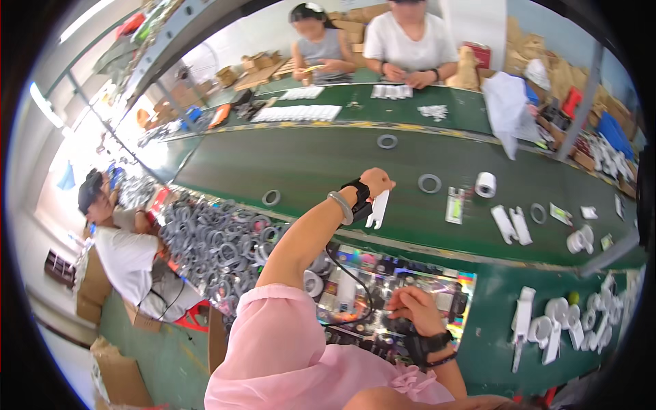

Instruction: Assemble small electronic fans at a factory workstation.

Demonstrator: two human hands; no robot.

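My left hand (377, 182) reaches out over the dark green conveyor belt (307, 160), its fingers closed on a flat white plastic piece (378, 208) with a notched lower end. The piece hangs down from the hand, and the fingertips are mostly hidden. Closer to me, my right hand (415, 309) is above a shiny, colourful surface (383, 268); its fingers are loosely bent and apart, and I see nothing in them. To the right of the left hand, a grey ring (429, 183) and a white piece with a yellow-green label (454, 206) rest on the belt.
Grey rings lie heaped (222, 239) at the left. Farther right on the belt are a white roll (485, 184) and two white strips (511, 225). White round-headed parts (557, 318) cover the right worktop. Two people sit across the belt; another person (130, 253) sits at left.
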